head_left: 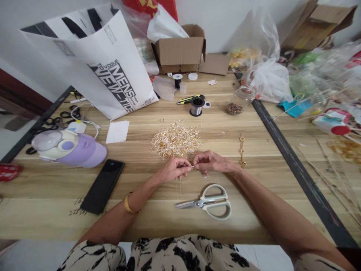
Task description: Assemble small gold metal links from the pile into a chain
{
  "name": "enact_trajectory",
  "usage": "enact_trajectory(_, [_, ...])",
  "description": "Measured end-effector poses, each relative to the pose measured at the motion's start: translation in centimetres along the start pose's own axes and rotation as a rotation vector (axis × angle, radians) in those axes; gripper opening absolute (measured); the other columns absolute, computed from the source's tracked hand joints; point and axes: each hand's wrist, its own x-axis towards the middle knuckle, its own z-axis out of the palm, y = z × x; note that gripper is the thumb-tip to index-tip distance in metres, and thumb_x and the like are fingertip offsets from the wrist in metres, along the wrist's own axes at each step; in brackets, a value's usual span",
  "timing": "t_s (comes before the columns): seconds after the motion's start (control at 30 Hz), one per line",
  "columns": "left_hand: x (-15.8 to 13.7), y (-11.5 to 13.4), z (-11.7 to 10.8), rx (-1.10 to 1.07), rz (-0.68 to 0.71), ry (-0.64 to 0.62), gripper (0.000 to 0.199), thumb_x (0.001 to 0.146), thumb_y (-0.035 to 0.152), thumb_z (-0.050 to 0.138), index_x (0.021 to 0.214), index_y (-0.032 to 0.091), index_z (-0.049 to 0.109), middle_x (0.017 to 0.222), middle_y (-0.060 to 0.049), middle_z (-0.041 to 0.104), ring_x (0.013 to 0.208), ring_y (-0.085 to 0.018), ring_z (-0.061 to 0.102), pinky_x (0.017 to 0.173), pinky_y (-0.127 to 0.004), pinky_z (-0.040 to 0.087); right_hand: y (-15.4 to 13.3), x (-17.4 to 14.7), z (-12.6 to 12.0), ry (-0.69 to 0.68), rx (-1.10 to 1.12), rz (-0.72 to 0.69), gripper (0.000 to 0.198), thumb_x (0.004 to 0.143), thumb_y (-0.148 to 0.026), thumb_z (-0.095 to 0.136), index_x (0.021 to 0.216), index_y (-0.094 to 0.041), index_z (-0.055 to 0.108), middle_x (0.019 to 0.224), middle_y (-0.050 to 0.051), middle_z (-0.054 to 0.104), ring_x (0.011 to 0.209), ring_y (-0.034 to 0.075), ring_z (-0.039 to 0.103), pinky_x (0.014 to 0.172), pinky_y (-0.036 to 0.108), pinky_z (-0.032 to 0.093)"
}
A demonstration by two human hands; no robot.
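My left hand (177, 168) and my right hand (208, 162) meet fingertip to fingertip over the wooden table. Both are closed in a pinch on a thin, shiny wire-like piece (194, 167), too small to make out fully. Fine strands hang below my left fingers, and a small clear bit dangles under my right ones. Just beyond my hands lies a loose heap of gold and silvery jewelry pieces (176, 139). Scissors with pale handles (207, 202) rest on the near side, blades pointing left. A gold chain (241, 150) lies right of my right hand.
Left are a black phone (103, 186), a purple bottle (76, 148) and a tall white bag (104, 67). Beyond the heap stand a wire spool (196, 106), a cutter knife (187, 99) and a cardboard box (180, 51). Right are a jar of beads (235, 108) and plastic bags (270, 81).
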Motion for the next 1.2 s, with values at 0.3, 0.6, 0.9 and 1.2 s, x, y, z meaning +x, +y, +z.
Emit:
enact_trajectory(0.3, [0.03,-0.02,0.0,0.011,0.001,-0.011,0.024,0.078,0.034,0.063,0.082,0.01,0.062,0.055,0.002,0.058,0.039,-0.004,0.047,0.041,-0.014,0.038,0.05,0.0,-0.14,-0.012,0.006,-0.012,0.024,0.082,-0.034,0.064,0.085,-0.012,0.058,0.056,-0.005,0.053,0.047,0.006,0.05,0.048,0.019,0.046])
enact_trajectory(0.6, [0.04,-0.14,-0.02,0.016,0.0,-0.017,0.024,0.078,0.033,0.062,0.082,0.01,0.062,0.056,0.001,0.059,0.039,-0.003,0.047,0.04,-0.014,0.038,0.38,0.04,-0.56,-0.021,0.005,-0.009,0.025,0.083,-0.035,0.063,0.084,-0.011,0.057,0.054,-0.004,0.054,0.046,0.006,0.051,0.048,0.019,0.046])
enact_trajectory(0.9, [-0.06,0.24,-0.14,-0.004,-0.001,-0.032,0.027,0.078,0.036,0.063,0.081,0.009,0.061,0.056,0.0,0.059,0.04,-0.004,0.048,0.039,-0.014,0.039,-0.14,0.02,-0.11,0.014,-0.009,-0.023,0.023,0.082,-0.034,0.064,0.084,-0.011,0.057,0.058,-0.006,0.051,0.044,0.004,0.046,0.043,0.016,0.043])
enact_trajectory(1.2, [0.08,-0.16,-0.16,-0.009,-0.005,-0.043,0.027,0.078,0.037,0.063,0.081,0.01,0.059,0.057,0.0,0.059,0.04,-0.004,0.049,0.039,-0.014,0.04,0.16,0.46,0.33,0.037,-0.011,-0.054,0.022,0.08,-0.032,0.066,0.088,-0.012,0.06,0.057,-0.007,0.048,0.042,0.003,0.038,0.036,0.013,0.033])
